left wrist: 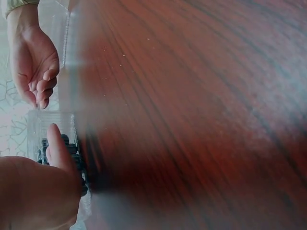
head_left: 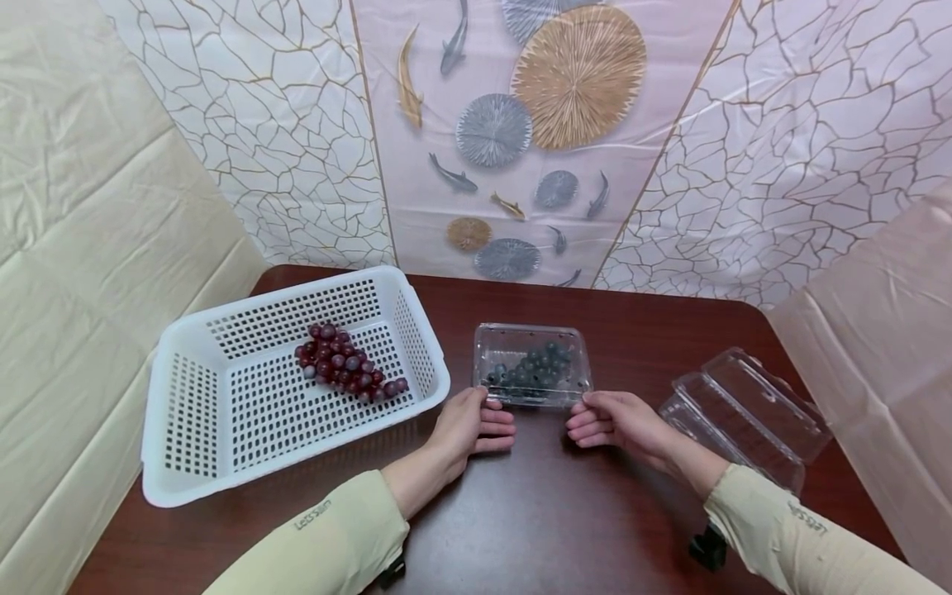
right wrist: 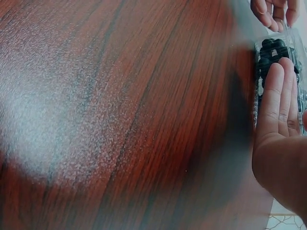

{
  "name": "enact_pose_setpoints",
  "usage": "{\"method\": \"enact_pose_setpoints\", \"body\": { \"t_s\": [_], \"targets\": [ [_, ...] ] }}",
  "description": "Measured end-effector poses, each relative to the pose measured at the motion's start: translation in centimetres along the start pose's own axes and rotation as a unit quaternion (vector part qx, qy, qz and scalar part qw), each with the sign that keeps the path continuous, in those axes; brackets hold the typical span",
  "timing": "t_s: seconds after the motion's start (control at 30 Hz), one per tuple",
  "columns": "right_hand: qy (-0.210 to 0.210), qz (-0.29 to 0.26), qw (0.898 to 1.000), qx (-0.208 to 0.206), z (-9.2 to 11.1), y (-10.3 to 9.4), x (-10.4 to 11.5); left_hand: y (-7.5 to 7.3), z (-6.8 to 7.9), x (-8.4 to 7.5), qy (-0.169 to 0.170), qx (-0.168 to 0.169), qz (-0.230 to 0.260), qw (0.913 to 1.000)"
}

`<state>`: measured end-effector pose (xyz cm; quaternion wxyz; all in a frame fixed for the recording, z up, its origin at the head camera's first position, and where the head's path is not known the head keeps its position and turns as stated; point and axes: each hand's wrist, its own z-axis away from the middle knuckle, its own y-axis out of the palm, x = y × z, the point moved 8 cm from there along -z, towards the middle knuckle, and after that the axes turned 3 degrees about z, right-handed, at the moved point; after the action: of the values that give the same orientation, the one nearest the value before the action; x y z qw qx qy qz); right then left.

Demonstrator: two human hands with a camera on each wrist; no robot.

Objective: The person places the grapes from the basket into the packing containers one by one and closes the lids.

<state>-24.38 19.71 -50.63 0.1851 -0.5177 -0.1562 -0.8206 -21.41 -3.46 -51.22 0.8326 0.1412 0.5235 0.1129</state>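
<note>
A clear plastic clamshell box (head_left: 532, 399) with dark grapes (head_left: 539, 366) inside sits at the middle of the table. My left hand (head_left: 461, 426) is at its near left corner, thumb and forefinger pinching the rim, the other fingers extended in front. At the near right corner my right hand (head_left: 621, 426) pinches the rim the same way, its other fingers loosely bent. The left wrist view shows the right hand (left wrist: 36, 67) beyond the box, at its corner. Dark grapes (right wrist: 273, 55) show past the right fingers in the right wrist view.
To the left stands a white perforated basket (head_left: 297, 463), with a bunch of red grapes (head_left: 342, 364) in it. An open, clear plastic box (head_left: 751, 405) lies at the right, beside the right forearm. Patterned cloth (head_left: 491, 207) hangs behind the brown table (head_left: 535, 512).
</note>
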Motion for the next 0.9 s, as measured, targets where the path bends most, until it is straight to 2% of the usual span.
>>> {"method": "enact_pose_setpoints", "body": {
  "t_s": [0.23,0.4,0.67,0.9],
  "targets": [
    [0.000,-0.004,1.000,0.004,0.0,0.0,0.0,0.1,-0.1,0.0,0.002,-0.003,0.006,1.0000],
    [-0.002,-0.004,1.000,0.005,-0.2,0.0,0.0,0.1,0.2,0.5,-0.015,0.003,-0.002,0.9999],
    [-0.004,-0.006,1.000,0.006,-0.2,0.1,0.1,1.0,1.4,0.7,-0.046,0.030,-0.022,0.9983],
    [0.019,0.022,1.000,0.008,0.6,0.5,-0.1,2.0,2.9,-0.3,-0.053,0.057,-0.060,0.9952]
  ]
}}
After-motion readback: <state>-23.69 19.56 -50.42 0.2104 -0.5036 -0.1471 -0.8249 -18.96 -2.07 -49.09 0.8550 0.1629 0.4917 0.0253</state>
